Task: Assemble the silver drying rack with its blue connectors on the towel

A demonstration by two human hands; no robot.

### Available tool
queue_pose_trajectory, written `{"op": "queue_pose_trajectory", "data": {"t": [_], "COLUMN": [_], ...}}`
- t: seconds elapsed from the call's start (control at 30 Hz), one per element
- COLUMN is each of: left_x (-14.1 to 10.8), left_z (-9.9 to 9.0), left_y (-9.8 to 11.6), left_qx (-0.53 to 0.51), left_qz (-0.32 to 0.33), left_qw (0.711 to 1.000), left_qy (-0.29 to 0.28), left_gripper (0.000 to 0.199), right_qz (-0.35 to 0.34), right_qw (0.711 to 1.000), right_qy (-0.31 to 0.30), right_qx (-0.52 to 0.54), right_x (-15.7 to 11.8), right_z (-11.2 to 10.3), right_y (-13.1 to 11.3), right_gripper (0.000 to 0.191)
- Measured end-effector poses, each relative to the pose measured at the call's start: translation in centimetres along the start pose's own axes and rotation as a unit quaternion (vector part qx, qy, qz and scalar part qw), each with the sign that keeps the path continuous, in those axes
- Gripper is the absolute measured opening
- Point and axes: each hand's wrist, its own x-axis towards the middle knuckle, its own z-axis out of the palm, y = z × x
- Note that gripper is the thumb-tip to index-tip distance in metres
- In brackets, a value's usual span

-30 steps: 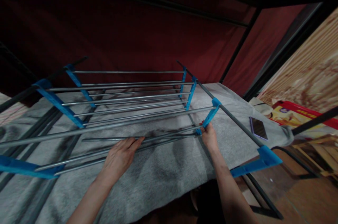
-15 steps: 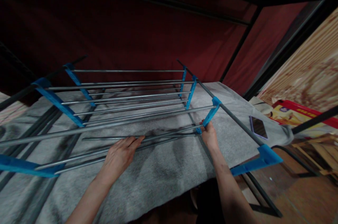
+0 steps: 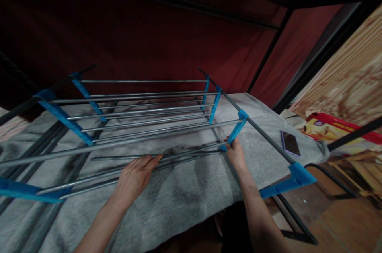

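A rack of thin grey metal tubes (image 3: 149,109) and blue plastic brackets lies on its side before me. My left hand (image 3: 135,175) is closed over a lower front tube (image 3: 89,176), its fingertips partly hidden behind the metal. Beside those fingers, a loose-looking rod (image 3: 110,158) extends left. At the right end, my right hand (image 3: 236,156) grips the lower end of a blue bracket (image 3: 238,129), where the front tubes meet it. A dark side pole (image 3: 268,137) runs through the tops of the right-hand brackets. Nearest me on that pole is another blue bracket (image 3: 300,175).
Grey cloth (image 3: 185,213) covers the table under the rack. A phone (image 3: 290,143) lies at the right, near a red and yellow box (image 3: 331,129). Dark poles (image 3: 44,153) lie at the left. Dark red fabric (image 3: 155,42) hangs behind.
The whole view has shifted very slightly. Both hands keep their places on the tube and the bracket.
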Motion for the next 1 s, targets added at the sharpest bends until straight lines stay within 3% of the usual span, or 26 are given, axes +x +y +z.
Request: {"op": "queue_pose_trajectory", "data": {"t": [0.5,0.8,1.0], "left_x": [-0.1,0.3,-0.2], "left_z": [0.5,-0.5,-1.8], "left_y": [-0.1,0.5,1.7], "left_qx": [0.017,0.013,0.000], "left_qz": [-0.001,-0.002,-0.030], "left_qw": [1.000,1.000,0.999], "left_qy": [-0.013,-0.019,-0.019], "left_gripper": [0.044,0.038,0.040], "right_qz": [-0.020,-0.003,-0.010], "right_qw": [0.999,0.998,0.994], "right_qy": [0.015,0.012,-0.006], "right_qx": [-0.038,-0.064,-0.105], "right_x": [-0.6,-0.6,-0.4], "right_z": [-0.2,0.0,-0.5], "right_y": [-0.8,-1.3,0.8], "right_gripper": [0.025,0.031,0.043]}}
